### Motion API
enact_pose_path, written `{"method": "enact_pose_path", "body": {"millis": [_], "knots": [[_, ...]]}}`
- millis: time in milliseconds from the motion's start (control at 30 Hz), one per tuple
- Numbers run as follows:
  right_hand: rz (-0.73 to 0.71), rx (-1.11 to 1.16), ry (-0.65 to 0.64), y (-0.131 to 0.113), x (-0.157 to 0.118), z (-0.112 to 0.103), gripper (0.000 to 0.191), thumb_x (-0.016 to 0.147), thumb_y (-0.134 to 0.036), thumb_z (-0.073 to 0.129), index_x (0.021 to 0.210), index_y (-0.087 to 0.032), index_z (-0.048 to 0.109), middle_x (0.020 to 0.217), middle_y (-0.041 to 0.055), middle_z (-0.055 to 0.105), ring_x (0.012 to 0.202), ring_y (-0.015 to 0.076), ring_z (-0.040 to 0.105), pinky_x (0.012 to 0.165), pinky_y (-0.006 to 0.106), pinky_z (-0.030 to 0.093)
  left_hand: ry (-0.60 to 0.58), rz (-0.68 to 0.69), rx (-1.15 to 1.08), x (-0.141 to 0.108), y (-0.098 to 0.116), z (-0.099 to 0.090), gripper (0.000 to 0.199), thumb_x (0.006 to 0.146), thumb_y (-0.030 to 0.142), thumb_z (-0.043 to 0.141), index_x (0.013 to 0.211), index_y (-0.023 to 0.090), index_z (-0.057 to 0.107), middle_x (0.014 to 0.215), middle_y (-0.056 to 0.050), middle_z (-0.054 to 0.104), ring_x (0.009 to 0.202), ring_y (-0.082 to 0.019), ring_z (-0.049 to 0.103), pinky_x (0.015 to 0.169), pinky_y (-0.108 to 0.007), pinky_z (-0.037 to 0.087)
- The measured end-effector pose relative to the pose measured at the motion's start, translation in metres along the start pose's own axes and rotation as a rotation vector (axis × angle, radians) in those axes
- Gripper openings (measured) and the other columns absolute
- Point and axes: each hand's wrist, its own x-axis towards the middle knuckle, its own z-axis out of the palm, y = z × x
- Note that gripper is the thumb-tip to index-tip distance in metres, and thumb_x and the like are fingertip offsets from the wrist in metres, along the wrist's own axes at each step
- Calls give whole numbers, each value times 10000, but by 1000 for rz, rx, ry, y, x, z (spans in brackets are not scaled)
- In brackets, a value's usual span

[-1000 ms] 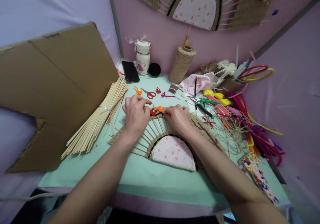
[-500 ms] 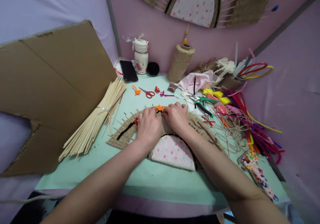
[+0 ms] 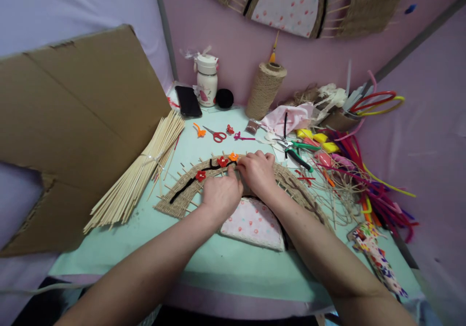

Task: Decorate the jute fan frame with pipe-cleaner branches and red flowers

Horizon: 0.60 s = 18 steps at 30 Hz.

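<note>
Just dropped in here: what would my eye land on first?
Probably the woven arch mid-table, where red flowers and an orange one sit near the left hand and right hand. Then perhaps the large cardboard on the left, a bundle of sticks beside it, or the tangle of bright strands at far right.

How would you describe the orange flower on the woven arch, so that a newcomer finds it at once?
On the green table, find the woven arch. Three small flowers show along its black trim. The orange flower is the one closest to the right hand; the other two are red.
</note>
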Motion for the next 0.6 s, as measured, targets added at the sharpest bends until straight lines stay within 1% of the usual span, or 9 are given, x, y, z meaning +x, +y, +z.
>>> {"method": "enact_pose_path", "body": {"millis": [100, 300, 467, 600], "knots": [[4, 1, 2, 0, 0, 0, 202, 926, -300, 548, 821, -208, 693, 892, 60, 689, 945, 227, 467, 769, 391, 176, -13, -13, -10, 1, 1, -2, 564, 968, 316, 336, 1448, 28, 405, 823, -184, 732, 753, -295, 716, 651, -375, 500], [6, -3, -28, -1, 1, -3, 227, 937, -306, 529, 819, -208, 696, 911, 72, 685, 957, 233, 457, 757, 384, 171, 2, -57, -29, 3, 0, -6, 526, 973, 345, 329, 1383, 54, 483, 829, -180, 729, 750, -308, 717, 641, -384, 513], [-4, -13, -7, 0, 1, 0, 215, 936, -293, 531, 824, -214, 696, 896, 67, 673, 944, 228, 454, 758, 387, 172, 25, -48, -26, 4, 0, -5, 557, 974, 370, 338, 1442, 78, 416, 801, -165, 726, 738, -296, 716, 648, -371, 512], [-13, -14, 8, 1, 1, 2, 214, 937, -300, 533, 823, -220, 695, 891, 62, 666, 946, 229, 450, 764, 389, 176, 32, -41, -25, 7, -2, -2, 541, 969, 368, 346, 1401, 66, 467, 835, -181, 728, 753, -304, 716, 636, -376, 514]]}}
